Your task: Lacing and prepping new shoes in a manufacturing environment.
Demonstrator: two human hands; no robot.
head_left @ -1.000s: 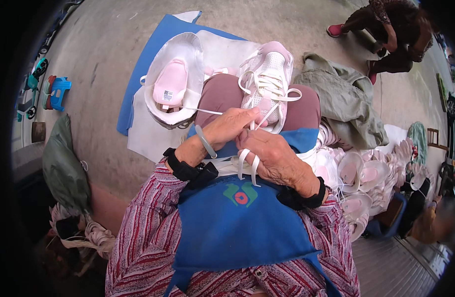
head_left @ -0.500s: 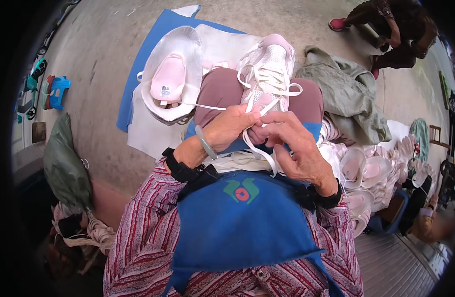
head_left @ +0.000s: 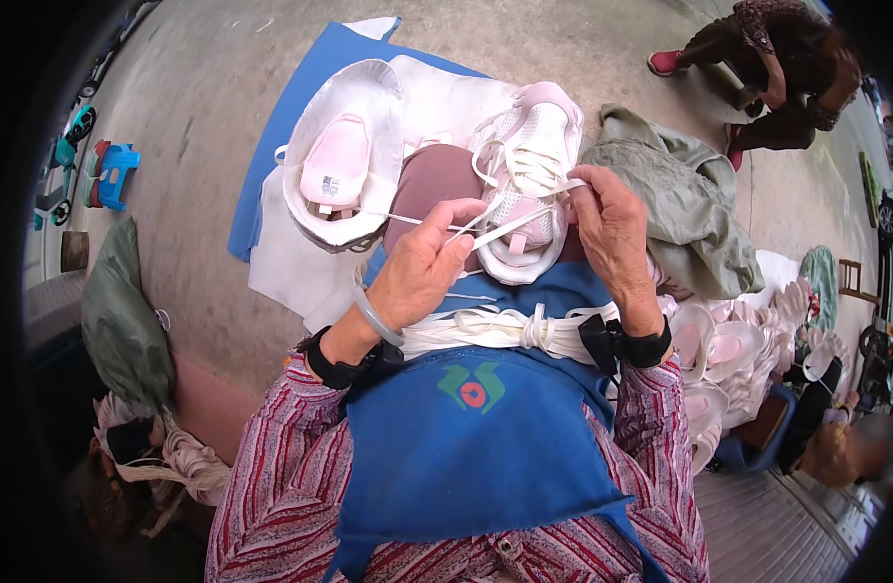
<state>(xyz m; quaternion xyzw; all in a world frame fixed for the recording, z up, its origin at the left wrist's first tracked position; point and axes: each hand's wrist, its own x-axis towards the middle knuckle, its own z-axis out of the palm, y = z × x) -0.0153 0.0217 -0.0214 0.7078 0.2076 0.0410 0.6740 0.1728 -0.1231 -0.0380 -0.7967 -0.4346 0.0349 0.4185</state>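
A white and pink sneaker (head_left: 536,146) rests on my lap, toe pointing away, with white lace crossing its tongue. My left hand (head_left: 422,264) pinches a stretch of the shoelace (head_left: 476,231) left of the shoe's opening. At the sneaker's right side, my right hand (head_left: 610,222) has thumb and fingers closed on the lace near the eyelets. A bundle of white laces (head_left: 505,332), knotted together, lies across my blue apron (head_left: 466,447) below both hands. Left of my knees, a second shoe part with a pink insole (head_left: 337,160) sits in a pale upper (head_left: 296,185).
White and blue sheets (head_left: 291,126) cover the ground ahead. A grey-green cloth (head_left: 675,209) lies to the right, above piled pink and white shoe parts (head_left: 723,345). A green sack (head_left: 126,321) stands at left. Another person (head_left: 791,73) sits at the far right.
My hands have drawn apart, the left going left and the right moving up to the sneaker's right side. The heel opening and the bundle of laces now show.
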